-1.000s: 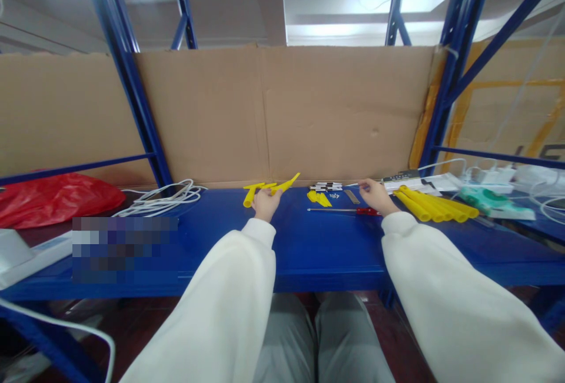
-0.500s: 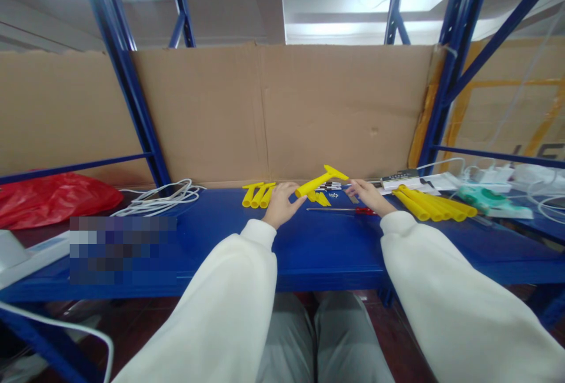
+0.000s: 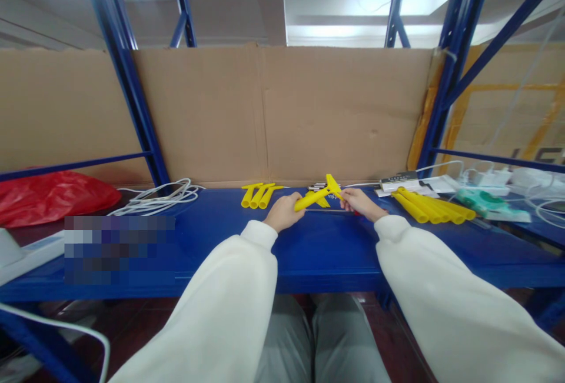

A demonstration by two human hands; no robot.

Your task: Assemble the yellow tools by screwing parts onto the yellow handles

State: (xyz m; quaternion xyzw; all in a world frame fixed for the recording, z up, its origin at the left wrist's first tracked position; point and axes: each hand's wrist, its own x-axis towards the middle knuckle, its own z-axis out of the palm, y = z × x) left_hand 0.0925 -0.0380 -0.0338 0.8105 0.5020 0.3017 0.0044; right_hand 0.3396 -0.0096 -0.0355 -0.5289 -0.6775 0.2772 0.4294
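My left hand is wrapped round the tube end of a yellow T-shaped plastic handle, held slanting above the table. Its crosspiece points up and right, close to my right hand. The right fingers are pinched together at the lower end of that crosspiece; what they hold, if anything, is hidden. Behind and below the handle lie small flat yellow pieces. A screwdriver's thin shaft lies on the table, its red grip mostly covered by my right hand.
Three yellow T-shaped handles lie left of my left hand. Several yellow tubes lie to the right, near a green-and-white packet. White cable and a red bag are at left. Cardboard stands behind the blue table.
My right hand has moved left to the crosspiece and its fingers have closed. The yellow handle has turned and dropped slightly, and my left hand now wraps round its tube.
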